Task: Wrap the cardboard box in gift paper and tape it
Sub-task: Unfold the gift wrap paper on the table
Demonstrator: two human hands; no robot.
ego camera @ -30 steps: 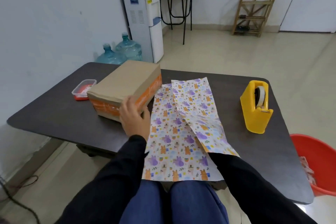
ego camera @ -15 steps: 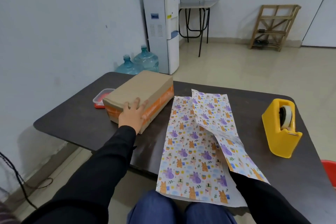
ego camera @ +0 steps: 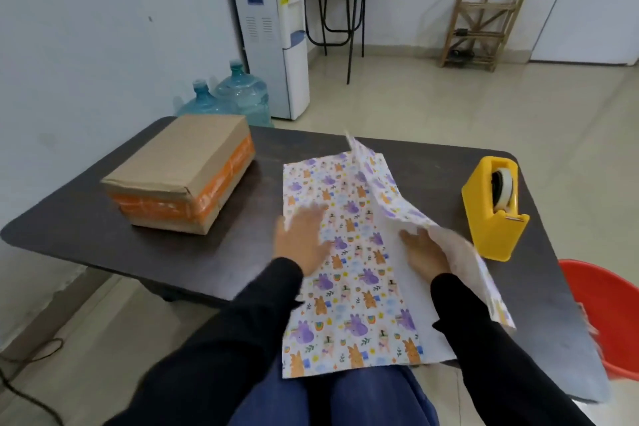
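The cardboard box (ego camera: 179,176), brown with orange tape round its sides, stands on the left part of the dark table (ego camera: 69,218), with neither hand touching it. The animal-print gift paper (ego camera: 345,287) lies in the middle and hangs over the near edge onto my lap. My left hand (ego camera: 301,239), blurred, presses flat on the paper's left edge. My right hand (ego camera: 423,249) lies with straight fingers on the white inner side, under the paper's right flap, which is raised over the back of the hand. A yellow tape dispenser (ego camera: 491,211) stands at the right.
A red bucket (ego camera: 608,315) sits on the floor beside the table's right edge. Beyond the table are two water bottles (ego camera: 238,93), a water dispenser (ego camera: 273,28), a small metal table and a wooden rack (ego camera: 484,21).
My left hand left the box and moved right onto the paper. My right hand came into view under the folded flap, which has lifted and swung toward the right.
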